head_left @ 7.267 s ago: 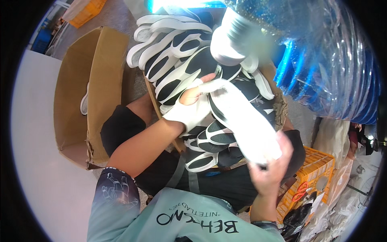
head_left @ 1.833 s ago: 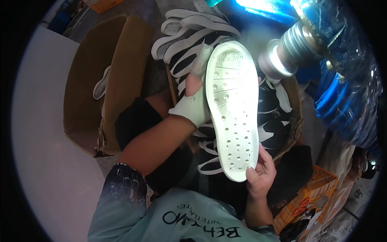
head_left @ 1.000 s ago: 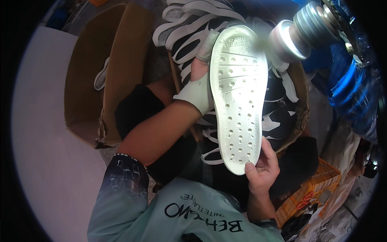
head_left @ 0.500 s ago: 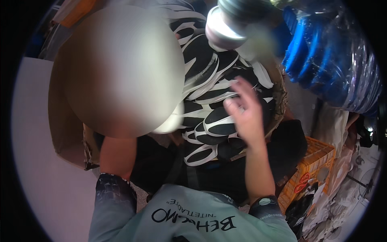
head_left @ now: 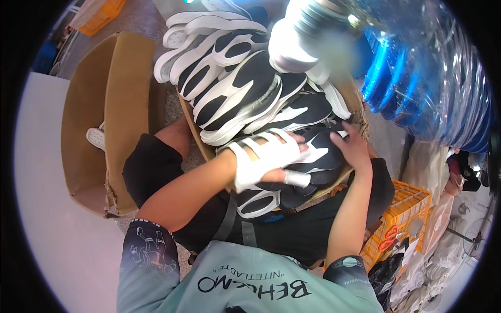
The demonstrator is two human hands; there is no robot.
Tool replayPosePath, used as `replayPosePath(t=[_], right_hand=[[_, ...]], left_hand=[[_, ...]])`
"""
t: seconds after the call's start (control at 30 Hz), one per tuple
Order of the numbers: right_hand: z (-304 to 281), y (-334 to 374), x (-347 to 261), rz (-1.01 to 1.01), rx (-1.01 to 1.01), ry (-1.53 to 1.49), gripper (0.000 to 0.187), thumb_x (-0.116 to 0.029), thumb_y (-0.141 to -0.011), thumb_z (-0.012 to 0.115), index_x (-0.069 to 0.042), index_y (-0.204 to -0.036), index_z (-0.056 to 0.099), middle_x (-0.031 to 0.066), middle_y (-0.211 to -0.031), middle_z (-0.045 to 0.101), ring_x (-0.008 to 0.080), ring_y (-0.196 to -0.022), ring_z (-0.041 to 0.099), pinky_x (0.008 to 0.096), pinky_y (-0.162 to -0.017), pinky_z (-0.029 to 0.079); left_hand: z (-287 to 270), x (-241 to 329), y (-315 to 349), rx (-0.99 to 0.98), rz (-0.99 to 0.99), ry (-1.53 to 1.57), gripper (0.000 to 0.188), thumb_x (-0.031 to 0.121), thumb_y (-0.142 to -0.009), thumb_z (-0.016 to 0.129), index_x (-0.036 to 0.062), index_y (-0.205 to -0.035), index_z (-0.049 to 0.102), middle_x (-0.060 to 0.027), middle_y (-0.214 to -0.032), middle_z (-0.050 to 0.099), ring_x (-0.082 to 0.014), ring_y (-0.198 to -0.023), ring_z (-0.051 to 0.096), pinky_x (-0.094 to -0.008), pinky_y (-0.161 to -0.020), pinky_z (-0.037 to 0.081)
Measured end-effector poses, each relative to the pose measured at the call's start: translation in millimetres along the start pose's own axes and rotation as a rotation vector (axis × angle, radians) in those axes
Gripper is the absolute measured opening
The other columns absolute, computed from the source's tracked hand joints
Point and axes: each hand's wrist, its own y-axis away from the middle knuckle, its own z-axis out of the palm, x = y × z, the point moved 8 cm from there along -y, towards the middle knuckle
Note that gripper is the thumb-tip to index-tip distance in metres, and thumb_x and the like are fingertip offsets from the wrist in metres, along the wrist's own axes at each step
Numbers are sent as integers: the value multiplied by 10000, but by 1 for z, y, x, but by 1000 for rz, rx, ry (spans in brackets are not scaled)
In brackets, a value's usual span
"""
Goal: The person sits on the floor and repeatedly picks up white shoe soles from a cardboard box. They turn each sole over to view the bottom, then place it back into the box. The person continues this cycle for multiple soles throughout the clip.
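Black-and-white shoe soles [head_left: 237, 94] lie heaped and overlapping in a cardboard box [head_left: 195, 117] between my knees. My left hand [head_left: 267, 159], wrapped in white with bands round the fingers and thumb, lies over the near soles. Its fingers stretch to the right with the thumb apart, and I see nothing gripped in it. At the box's right side my right hand [head_left: 356, 148] is bare, its thumb and fingers spread at the edge of a black-and-white sole [head_left: 318, 151]. Whether it touches that sole is unclear.
A second cardboard box [head_left: 130, 78] stands at the left with a white perforated shoe piece [head_left: 96, 137] inside. Clear plastic wrapping with blue pieces [head_left: 402, 78] hangs at upper right. Red-handled scissors [head_left: 388, 237] sit by an orange crate [head_left: 409, 208].
The large pale blur that covered my left arm's end is gone, and my left hand now lies on the soles. My right hand has moved right and slightly nearer.
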Motion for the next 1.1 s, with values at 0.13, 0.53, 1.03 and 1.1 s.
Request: replayPosePath(t=[0.13, 0.53, 1.03, 1.1], right_hand=[[-4, 34, 3, 258, -55, -233, 620, -327, -837, 771, 49, -1293, 582, 194, -1122, 674, 238, -927, 678, 342, -732, 565], [2, 53, -140, -216, 333, -703, 672, -223, -940, 691, 3, -1486, 369, 188, -1343, 545, 243, -1231, 525, 380, -1018, 435], [0, 134, -163, -179, -122, -1189, 606, -92, -897, 647, 145, -1409, 425, 208, -1300, 591, 226, -1167, 602, 336, -1014, 460], [-2, 135, -158, -203, -78, -1298, 722, -207, -870, 690, 141, -1428, 392, 220, -1341, 560, 245, -1223, 568, 352, -1054, 425]], left_hand=[[45, 10, -12, -326, -108, -327, 906, 455, -833, 693, 3, -1508, 292, -252, -1554, 323, -467, -1397, 370, -532, -1148, 308], [-35, -108, 25, 739, -723, 1505, 509, 116, -878, 669, -39, -1333, 502, -203, -1191, 657, -295, -1021, 692, -392, -930, 559], [-74, -28, -24, 640, -131, 2363, 737, 589, -950, 499, 45, -1446, 471, -260, -1388, 535, -442, -1265, 541, -599, -1071, 432], [-82, -25, -25, 645, -31, 2360, 715, 549, -966, 501, 49, -1471, 431, -257, -1418, 507, -421, -1297, 520, -600, -1079, 428]])
